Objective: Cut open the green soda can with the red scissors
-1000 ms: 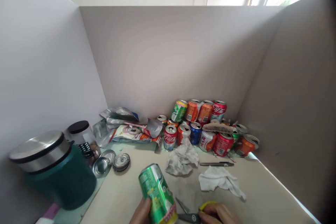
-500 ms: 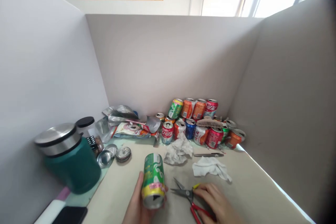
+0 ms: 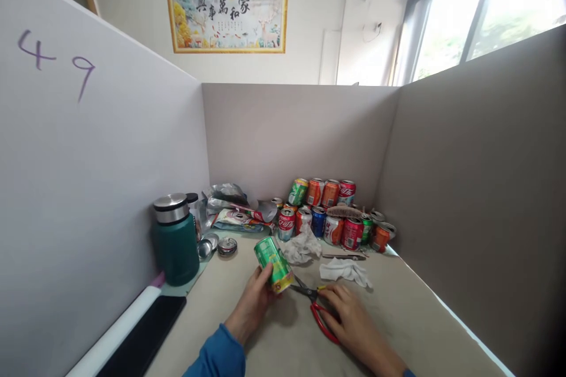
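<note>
A green and yellow can (image 3: 273, 260) is tilted in my left hand (image 3: 254, 300), its yellow end pointing down to the right. My right hand (image 3: 342, 312) is wrapped round the handles of the scissors (image 3: 315, 300), which have red and yellow grips. The dark scissor blades are spread apart, and their tips are beside the yellow end of the can. Part of the handles is hidden under my right fingers.
Crumpled tissue (image 3: 303, 246), a white cloth (image 3: 346, 271) and a pen (image 3: 344, 257) lie beyond my hands. Stacked cans (image 3: 352, 233) stand at the back. To the left are can lids (image 3: 227, 246), a green flask (image 3: 177, 247) and a black phone-like slab (image 3: 144, 336).
The can has turned from nearly upright to a slant, its lower end swinging right toward the scissors. The camera view has tilted up, showing more wall and my left sleeve.
</note>
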{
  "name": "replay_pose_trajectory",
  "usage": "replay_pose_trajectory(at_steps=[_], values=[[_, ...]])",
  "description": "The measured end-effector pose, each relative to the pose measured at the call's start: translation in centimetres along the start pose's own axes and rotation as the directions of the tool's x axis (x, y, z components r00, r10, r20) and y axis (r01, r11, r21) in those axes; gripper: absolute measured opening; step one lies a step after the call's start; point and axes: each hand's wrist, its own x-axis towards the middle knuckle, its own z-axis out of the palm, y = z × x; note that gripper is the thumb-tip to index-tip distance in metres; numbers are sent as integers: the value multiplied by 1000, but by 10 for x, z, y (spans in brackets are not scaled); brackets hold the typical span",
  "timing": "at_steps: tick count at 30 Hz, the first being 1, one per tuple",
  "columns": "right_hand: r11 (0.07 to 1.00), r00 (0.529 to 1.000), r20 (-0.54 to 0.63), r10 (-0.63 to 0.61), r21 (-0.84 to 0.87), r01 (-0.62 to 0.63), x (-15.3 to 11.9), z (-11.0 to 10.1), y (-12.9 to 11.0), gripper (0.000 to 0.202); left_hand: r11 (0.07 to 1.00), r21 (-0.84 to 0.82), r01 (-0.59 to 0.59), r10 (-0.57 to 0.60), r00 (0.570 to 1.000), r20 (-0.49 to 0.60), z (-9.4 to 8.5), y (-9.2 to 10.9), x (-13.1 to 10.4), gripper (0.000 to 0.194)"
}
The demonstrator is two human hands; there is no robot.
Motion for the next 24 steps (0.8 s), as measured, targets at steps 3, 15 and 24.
replay_pose_trajectory(at_steps=[3, 15, 24], values=[[1000, 999, -33, -12, 1, 12, -1, 1, 0, 24, 998, 11, -60, 60, 997, 48, -3, -3, 0, 49], [1000, 1000, 5, -21, 6, 21, 3, -3, 1, 19, 964, -231, 130, -99, 985, 142, 13, 8, -11, 54], [1000, 1000, -9, -7, -17, 7, 3, 6, 11, 24, 915, -358, 185, -217, 975, -52, 5, 6, -4, 46]])
